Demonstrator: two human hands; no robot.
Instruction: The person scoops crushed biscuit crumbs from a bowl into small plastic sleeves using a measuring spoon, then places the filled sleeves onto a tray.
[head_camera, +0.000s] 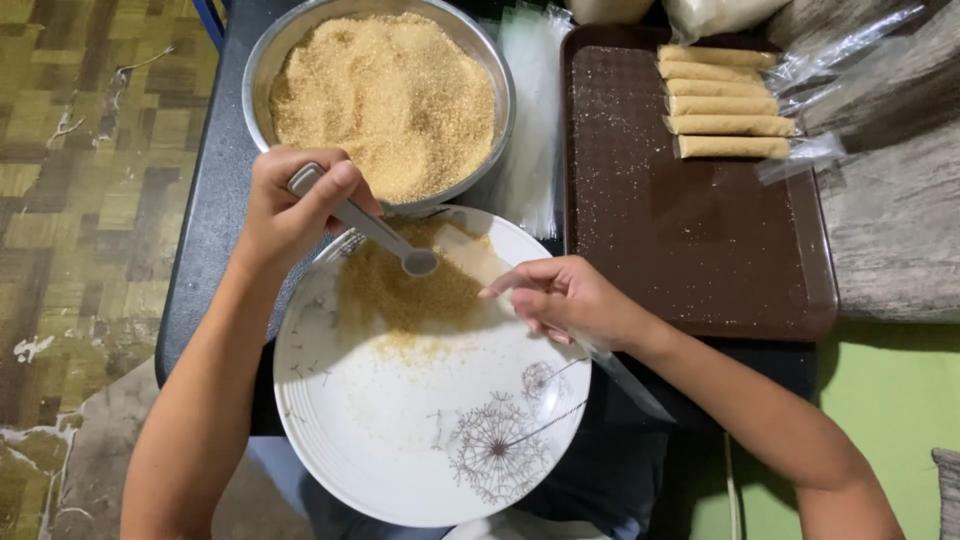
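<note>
My left hand (290, 205) grips a grey plastic spoon (372, 229) whose bowl points down at a long clear plastic bag (480, 258). My right hand (565, 300) holds that bag, partly filled with brown sugar, slanted over a white plate (400, 440) with a dandelion print. A heap of brown sugar (405, 295) lies on the plate's far half. Just beyond the plate stands a metal bowl (262, 70) full of brown sugar.
A brown tray (690, 240) at the right carries several filled sugar tubes (725, 125) at its far end. A stack of empty clear bags (535, 150) lies between bowl and tray. A dark table (205, 240) holds everything; patterned floor at the left.
</note>
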